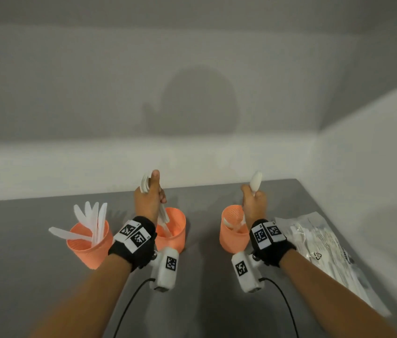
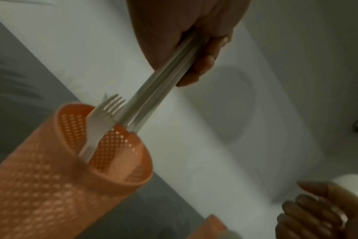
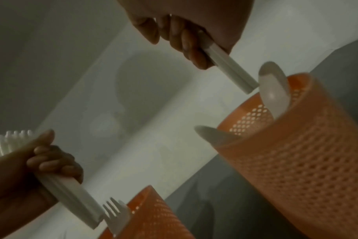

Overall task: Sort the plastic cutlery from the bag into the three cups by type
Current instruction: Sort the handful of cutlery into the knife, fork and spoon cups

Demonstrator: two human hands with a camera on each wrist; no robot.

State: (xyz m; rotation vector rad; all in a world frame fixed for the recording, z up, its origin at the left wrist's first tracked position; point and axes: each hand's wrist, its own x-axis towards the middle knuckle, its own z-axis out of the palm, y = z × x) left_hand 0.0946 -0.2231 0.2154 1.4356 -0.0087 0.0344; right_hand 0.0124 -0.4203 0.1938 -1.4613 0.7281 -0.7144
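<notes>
Three perforated orange cups stand in a row on the grey table. The left cup (image 1: 87,245) holds several white knives (image 1: 92,220). My left hand (image 1: 150,196) grips a bundle of white forks (image 2: 153,100), handles down over the middle cup (image 1: 172,230), tines (image 3: 12,139) sticking up past the thumb. One fork (image 2: 100,122) stands in that cup. My right hand (image 1: 253,201) grips white spoons (image 1: 255,181) upright above the right cup (image 1: 231,232), handles (image 3: 229,69) pointing down at its rim. Spoons (image 3: 273,90) lean inside this cup.
The clear plastic cutlery bag (image 1: 319,250) lies flat at the right, next to the white side wall (image 1: 375,167). A white back wall (image 1: 144,157) rises just behind the cups. Black cables (image 1: 129,303) trail from the wrist cameras toward me across the bare grey table (image 1: 22,264).
</notes>
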